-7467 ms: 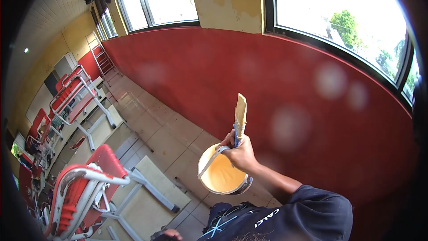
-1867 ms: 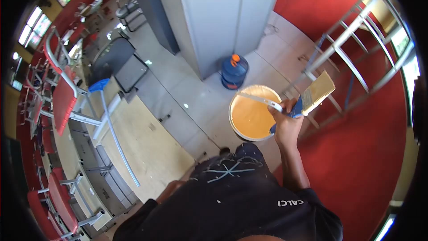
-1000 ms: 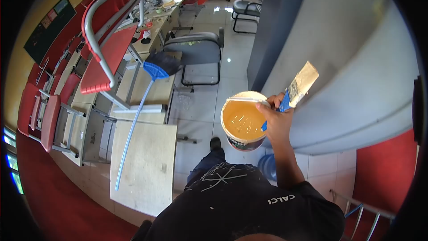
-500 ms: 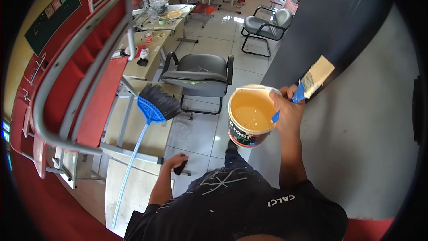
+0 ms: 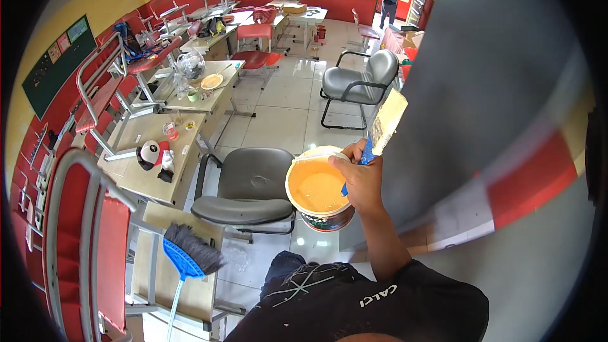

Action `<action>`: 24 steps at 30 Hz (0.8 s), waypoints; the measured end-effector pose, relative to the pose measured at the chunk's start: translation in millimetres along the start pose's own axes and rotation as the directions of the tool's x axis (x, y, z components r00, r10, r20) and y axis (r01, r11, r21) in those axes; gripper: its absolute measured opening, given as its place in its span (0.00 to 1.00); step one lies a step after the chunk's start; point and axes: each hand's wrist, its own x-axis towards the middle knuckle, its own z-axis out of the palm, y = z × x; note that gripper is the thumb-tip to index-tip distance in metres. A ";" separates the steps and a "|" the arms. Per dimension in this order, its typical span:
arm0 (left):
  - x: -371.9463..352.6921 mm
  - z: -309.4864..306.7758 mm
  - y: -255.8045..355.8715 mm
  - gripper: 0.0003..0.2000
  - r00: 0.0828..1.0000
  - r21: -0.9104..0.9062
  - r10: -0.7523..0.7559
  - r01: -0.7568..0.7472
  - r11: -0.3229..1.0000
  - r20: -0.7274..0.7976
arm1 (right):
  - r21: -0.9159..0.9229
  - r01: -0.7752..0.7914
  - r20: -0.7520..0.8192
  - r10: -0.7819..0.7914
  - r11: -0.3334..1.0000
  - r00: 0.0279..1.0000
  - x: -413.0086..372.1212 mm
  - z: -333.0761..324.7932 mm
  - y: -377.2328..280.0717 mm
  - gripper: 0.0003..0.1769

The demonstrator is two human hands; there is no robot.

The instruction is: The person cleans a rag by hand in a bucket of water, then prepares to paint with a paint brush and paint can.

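My right hand (image 5: 362, 180) grips the rim of a paint bucket (image 5: 326, 220) and a paintbrush together, its fingers closed. Orange-yellow paint (image 5: 320, 191) fills part of the bucket, which hangs in front of me above the floor. The paintbrush (image 5: 386, 120) has a blue handle and paint-coated bristles pointing up and away from me. Nothing of my left hand shows now. Just beyond the bucket stands a grey armchair (image 5: 250, 180), apart from my hand. A blue broom (image 5: 183, 259) with dark bristles leans at a desk on my left.
Desks (image 5: 152, 177) line the left side, carrying a cap (image 5: 151, 153), a plastic bag (image 5: 190, 63) and upturned chairs. A dark pillar (image 5: 468, 107) rises close on my right. Farther on are another grey armchair (image 5: 364, 82) and a person (image 5: 390, 0) at the doorway.
My view has tilted up and I have moved forward. The bucket and brush sit further left in view. My left hand, earlier holding something black low down, has left the view.
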 end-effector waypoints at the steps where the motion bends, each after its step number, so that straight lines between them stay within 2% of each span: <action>1: 4.2 -5.9 19.2 0.18 1.000 -0.016 0.006 -0.006 1.000 0.001 | 0.015 0.025 -0.006 -0.025 1.000 1.000 20.5 2.1 7.0 0.24; 3: 13.2 -14.8 52.2 0.18 1.000 -0.032 0.025 -0.025 0.999 -0.006 | 0.041 0.069 -0.027 -0.068 0.997 0.997 56.5 2.8 23.9 0.24; 7: 40.0 -40.0 103.0 0.19 0.994 -0.055 0.103 -0.105 0.993 -0.032 | 0.072 0.049 -0.018 -0.047 0.996 0.999 119.9 16.7 43.4 0.23; 10: 41.6 -59.7 140.1 0.21 0.968 0.012 0.234 -0.234 0.972 -0.086 | 0.048 0.031 -0.006 -0.031 0.998 1.000 167.4 31.6 56.0 0.23; 13: 39.2 -92.1 192.9 0.22 0.915 0.091 0.373 -0.363 0.927 -0.154 | 0.104 0.053 0.036 -0.057 0.993 0.998 205.7 44.6 77.4 0.23; 14: 56.1 -98.9 203.3 0.21 0.929 -0.001 0.326 -0.331 0.944 -0.176 | 0.100 0.038 0.049 -0.043 0.994 0.998 218.4 50.7 83.4 0.23; 16: 83.9 -106.4 229.9 0.19 0.971 -0.310 0.136 -0.194 0.931 -0.199 | 0.127 0.009 0.110 -0.023 0.992 0.994 244.5 64.1 92.9 0.24; 17: 85.2 -112.2 243.0 0.18 0.977 -0.389 0.083 -0.156 0.908 -0.198 | 0.086 0.011 0.082 -0.019 0.996 0.996 255.9 74.9 95.7 0.24; 19: 66.9 -124.0 259.4 0.14 0.980 -0.444 0.043 -0.127 0.887 -0.195 | 0.106 -0.022 0.140 0.007 0.994 0.990 286.5 82.2 116.9 0.24; 20: 70.4 -122.3 255.6 0.12 0.987 -0.581 0.010 -0.103 0.808 -0.161 | 0.092 -0.048 0.142 0.035 0.995 0.989 301.3 88.8 124.8 0.25; 21: 74.2 -115.8 246.8 0.14 0.977 -0.644 -0.019 -0.126 0.755 -0.213 | 0.073 -0.077 0.148 0.066 0.994 0.987 316.0 95.2 132.4 0.25; 23: 82.6 -96.4 222.9 0.15 0.963 -0.836 -0.211 -0.026 0.547 -0.168 | 0.086 -0.127 0.242 0.103 0.988 0.965 343.7 105.0 151.3 0.25; 24: 70.7 -85.6 215.8 0.17 0.930 -0.813 -0.288 -0.021 0.581 -0.230 | 0.082 -0.176 0.282 0.147 0.981 0.948 357.3 109.9 163.6 0.24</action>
